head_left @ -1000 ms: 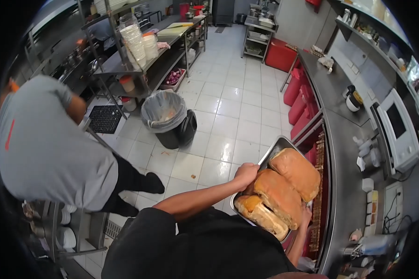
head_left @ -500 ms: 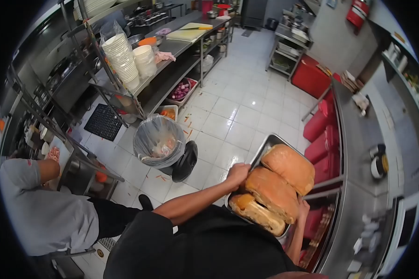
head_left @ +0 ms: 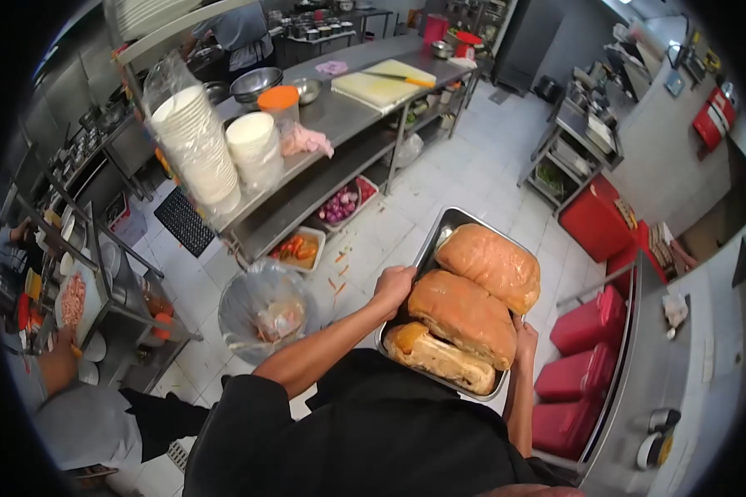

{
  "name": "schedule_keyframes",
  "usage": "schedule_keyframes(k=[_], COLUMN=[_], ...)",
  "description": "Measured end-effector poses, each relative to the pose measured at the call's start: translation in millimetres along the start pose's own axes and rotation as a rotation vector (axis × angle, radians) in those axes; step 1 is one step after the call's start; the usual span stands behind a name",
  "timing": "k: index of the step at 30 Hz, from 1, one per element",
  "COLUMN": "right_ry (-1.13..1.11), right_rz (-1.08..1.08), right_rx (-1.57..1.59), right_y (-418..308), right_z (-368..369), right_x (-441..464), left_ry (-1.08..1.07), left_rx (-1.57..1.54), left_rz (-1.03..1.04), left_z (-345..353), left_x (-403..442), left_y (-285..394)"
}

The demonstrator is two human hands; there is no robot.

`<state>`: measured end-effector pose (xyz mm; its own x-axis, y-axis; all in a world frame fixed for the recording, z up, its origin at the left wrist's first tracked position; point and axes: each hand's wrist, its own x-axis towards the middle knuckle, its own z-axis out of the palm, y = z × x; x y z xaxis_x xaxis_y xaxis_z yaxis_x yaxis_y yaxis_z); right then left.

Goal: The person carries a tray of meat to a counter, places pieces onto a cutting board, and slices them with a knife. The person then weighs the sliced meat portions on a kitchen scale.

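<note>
The left hand (head_left: 395,288) grips one long side of a metal tray (head_left: 451,219), and the right hand (head_left: 525,341) grasps the opposite side. In the tray, held up before the black shirt (head_left: 373,431), two browned loaves (head_left: 462,315) and a paler-sided bread piece (head_left: 441,359) lie side by side. Farther out stand a lined bin (head_left: 267,319) leftward and red containers (head_left: 578,373) rightward, beside a steel counter (head_left: 638,364).

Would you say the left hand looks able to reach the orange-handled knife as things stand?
Probably not: the left hand grips the metal tray, and the knife lies on the cutting board, seemingly too far off to reach.
</note>
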<state>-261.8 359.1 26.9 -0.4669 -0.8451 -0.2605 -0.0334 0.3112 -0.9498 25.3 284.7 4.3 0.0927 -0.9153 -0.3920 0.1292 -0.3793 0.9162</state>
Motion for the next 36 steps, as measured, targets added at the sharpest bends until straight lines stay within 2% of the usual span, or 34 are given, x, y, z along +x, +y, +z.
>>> schedule_keyframes(k=[4, 6, 8, 9, 11, 13, 16, 19, 21, 25, 29, 33, 36], right_ry=[-0.080, -0.155, -0.246, -0.295, -0.403, -0.530, -0.694, -0.861, -0.954, -1.090, -1.209, -1.362, -1.420], right_rz=[-0.050, -0.073, -0.116, -0.176, -0.256, -0.251, -0.306, -0.354, -0.312, -0.377, -0.374, -0.407, -0.305], right_rx=[-0.181, -0.250, -0.230, -0.325, -0.312, -0.273, -0.333, -0.318, -0.269, -0.331, -0.416, -0.477, -1.086], right_y=[-44.5, -55.2, -69.9, -81.4, -110.7, -147.7, -145.2, -188.6, -190.9, -164.6, -163.5, -180.8, -252.2], right_z=[47.1, 71.8, 110.5, 130.1, 179.2, 228.1, 311.5, 390.4, 428.8, 527.0, 589.8, 619.6, 645.9], right_x=[99.7, 146.5, 210.4, 236.6, 277.6, 289.8, 356.0, 373.7, 377.3, 437.5, 458.9, 471.3, 467.1], left_ry=[0.142, 0.232, 0.241, 0.290, 0.387, 0.472, 0.619, 0.769, 0.839, 0.994, 1.137, 1.219, 1.278], left_rx=[-0.035, -0.014, -0.264, -0.323, -0.453, -0.560, -0.650, -0.703, -0.693, -0.703, -0.742, -0.794, -0.796], left_rz=[-0.009, 0.006, -0.036, -0.008, 0.052, 0.045, 0.100, 0.149, 0.166, 0.193, 0.159, 0.248, 0.226], left_z=[5.8, 3.2, -2.5, -7.1, -11.9, -22.1, -41.4, -64.4, -81.0, -97.3, -98.7, -85.6, -78.2], left_x=[58.2, 99.0, 131.7, 143.6, 161.2, 174.0, 194.2, 230.6, 245.1, 288.5, 322.1, 344.2, 347.9], left_y=[45.5, 40.2, 50.6, 56.1, 77.1, 96.6, 115.6, 120.9, 108.8, 115.4, 104.4, 106.4, 116.0])
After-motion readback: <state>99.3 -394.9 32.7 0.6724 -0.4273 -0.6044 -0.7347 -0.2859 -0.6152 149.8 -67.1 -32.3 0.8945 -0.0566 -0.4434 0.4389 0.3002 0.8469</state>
